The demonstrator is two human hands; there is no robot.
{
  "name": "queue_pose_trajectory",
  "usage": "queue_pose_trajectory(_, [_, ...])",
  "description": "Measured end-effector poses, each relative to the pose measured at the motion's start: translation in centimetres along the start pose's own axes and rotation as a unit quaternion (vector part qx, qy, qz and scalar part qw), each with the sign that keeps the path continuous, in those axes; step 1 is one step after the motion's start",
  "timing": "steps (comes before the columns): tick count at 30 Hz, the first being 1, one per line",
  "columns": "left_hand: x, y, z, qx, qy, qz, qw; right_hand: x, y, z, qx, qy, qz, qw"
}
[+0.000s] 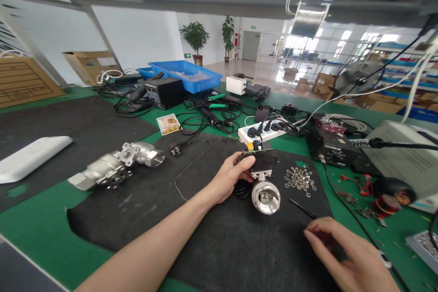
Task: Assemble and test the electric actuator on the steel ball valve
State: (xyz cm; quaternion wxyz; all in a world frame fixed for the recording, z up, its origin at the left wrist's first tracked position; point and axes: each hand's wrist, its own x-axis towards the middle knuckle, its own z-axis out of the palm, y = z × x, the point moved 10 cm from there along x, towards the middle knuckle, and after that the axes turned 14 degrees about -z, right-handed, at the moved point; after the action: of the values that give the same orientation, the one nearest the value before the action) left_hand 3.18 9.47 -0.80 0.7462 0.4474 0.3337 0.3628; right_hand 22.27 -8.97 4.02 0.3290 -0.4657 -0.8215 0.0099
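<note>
My left hand (236, 171) is closed around the black housing (263, 160) of a valve actuator, thumb on its upper edge. Under that housing sits a shiny metal ball valve (266, 198), its round opening turned toward me. A bit of yellow and some small parts show on top of the housing. At the lower right, my right hand (345, 248) pinches a slim dark tool (304, 209) with a thin pointed end, aimed toward the valve but apart from it. The fingers hide its rear, so its exact kind is unclear.
Metal nuts and washers (301, 179) lie in a pile right of the valve. Two metal valves (118, 164) rest at left. A white power strip (263, 131), tangled cables (219, 118) and a blue bin (186, 76) stand behind. A black soldering station (330, 146) is at right.
</note>
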Motion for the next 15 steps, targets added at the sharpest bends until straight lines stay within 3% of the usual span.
queue_pose_trajectory(6, [0.2,-0.1,-0.1,0.016,0.002,0.001,1.0,0.3,-0.3,0.0,-0.025,0.005,-0.009,1.0])
queue_pose_trajectory(15, [-1.1,1.4,1.2,0.072,-0.018,0.029,0.997,0.7,-1.9,-0.4,-0.111,0.005,-0.107,0.988])
